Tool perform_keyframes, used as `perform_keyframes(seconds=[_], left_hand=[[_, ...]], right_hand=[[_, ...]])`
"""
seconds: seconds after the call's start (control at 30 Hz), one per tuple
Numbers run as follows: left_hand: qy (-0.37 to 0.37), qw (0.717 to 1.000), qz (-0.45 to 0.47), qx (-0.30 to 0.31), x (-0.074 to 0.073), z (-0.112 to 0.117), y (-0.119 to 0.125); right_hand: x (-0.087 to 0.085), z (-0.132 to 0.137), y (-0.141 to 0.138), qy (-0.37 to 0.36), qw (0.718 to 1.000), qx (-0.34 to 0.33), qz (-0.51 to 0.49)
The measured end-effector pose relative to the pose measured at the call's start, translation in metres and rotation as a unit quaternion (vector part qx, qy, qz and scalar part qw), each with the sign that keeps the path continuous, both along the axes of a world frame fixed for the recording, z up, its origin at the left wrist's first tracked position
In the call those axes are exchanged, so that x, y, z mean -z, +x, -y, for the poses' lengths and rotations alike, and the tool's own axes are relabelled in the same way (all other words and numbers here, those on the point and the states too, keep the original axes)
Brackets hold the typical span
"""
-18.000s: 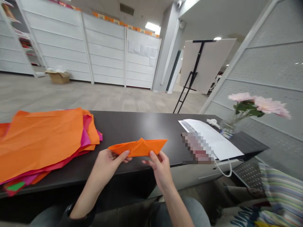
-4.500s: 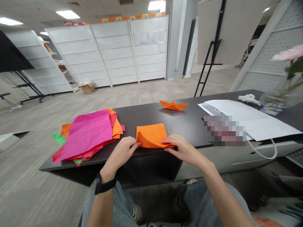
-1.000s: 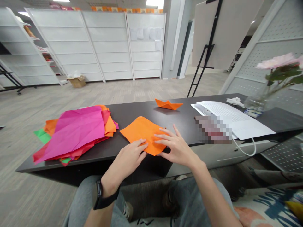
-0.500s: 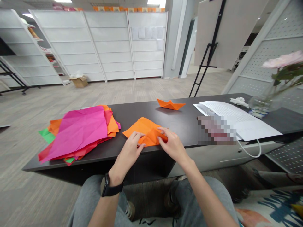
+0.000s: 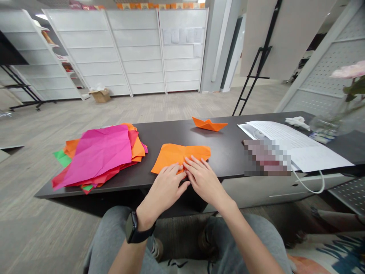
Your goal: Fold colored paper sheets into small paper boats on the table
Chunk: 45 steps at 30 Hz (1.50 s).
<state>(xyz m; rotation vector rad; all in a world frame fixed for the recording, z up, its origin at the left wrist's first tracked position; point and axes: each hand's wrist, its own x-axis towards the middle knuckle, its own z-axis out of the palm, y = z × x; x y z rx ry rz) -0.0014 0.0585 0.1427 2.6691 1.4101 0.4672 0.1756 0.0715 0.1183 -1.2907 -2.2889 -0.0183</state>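
Note:
A creased sheet of orange paper [image 5: 171, 153] lies on the dark table in front of me, its near edge partly hidden under my hands. My left hand [image 5: 168, 186] rests on the paper's near side with its fingers stretched out. Beside it, my right hand [image 5: 201, 175] lies flat on the paper, fingers extended, the two hands almost touching at the middle. Beyond them stands a folded orange paper boat [image 5: 209, 124]. To the left is a loose stack of coloured paper [image 5: 102, 152] with a pink sheet on top.
The dark table [image 5: 165, 131] has its front edge close to my knees. On the right lie white printed sheets [image 5: 291, 142], a blurred-out item [image 5: 266, 158], a crumpled tissue [image 5: 297, 122] and a glass vase [image 5: 325, 127] with a flower. A black easel [image 5: 253, 80] stands behind.
The orange paper has turned from a corner-forward position to one with a straighter far edge. Both hands have gone from pinching its near part to lying flat on it, closer together.

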Motion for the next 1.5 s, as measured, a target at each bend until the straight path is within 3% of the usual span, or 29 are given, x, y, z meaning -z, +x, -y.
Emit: perform_keyframes(seconds=[0.17, 0.37, 0.53, 0.77, 0.93, 1.13, 1.5], left_hand=[[-0.069, 0.996, -0.004, 0.064, -0.004, -0.003, -0.031], [-0.094, 0.991, 0.06, 0.074, -0.013, -0.008, -0.073], [-0.078, 0.984, 0.154, 0.035, -0.015, -0.012, -0.069], [-0.033, 0.955, 0.285, -0.072, 0.005, -0.025, -0.038], [0.04, 0.963, 0.248, -0.097, 0.018, -0.03, -0.013], [0.089, 0.976, 0.18, -0.087, 0.022, -0.033, -0.003], [0.02, 0.998, 0.041, 0.041, 0.012, -0.023, -0.021]], right_hand=[[-0.002, -0.001, 0.01, -0.059, 0.998, -0.034, -0.005], [-0.005, -0.004, 0.018, -0.075, 0.995, -0.057, -0.012], [-0.007, -0.005, 0.019, -0.087, 0.993, -0.074, -0.011], [-0.009, -0.005, 0.02, -0.096, 0.992, -0.081, -0.01], [-0.007, -0.006, 0.021, -0.104, 0.991, -0.086, -0.005], [-0.008, -0.005, 0.02, -0.103, 0.991, -0.086, -0.014], [0.0, -0.009, 0.02, -0.089, 0.993, -0.065, -0.052]])
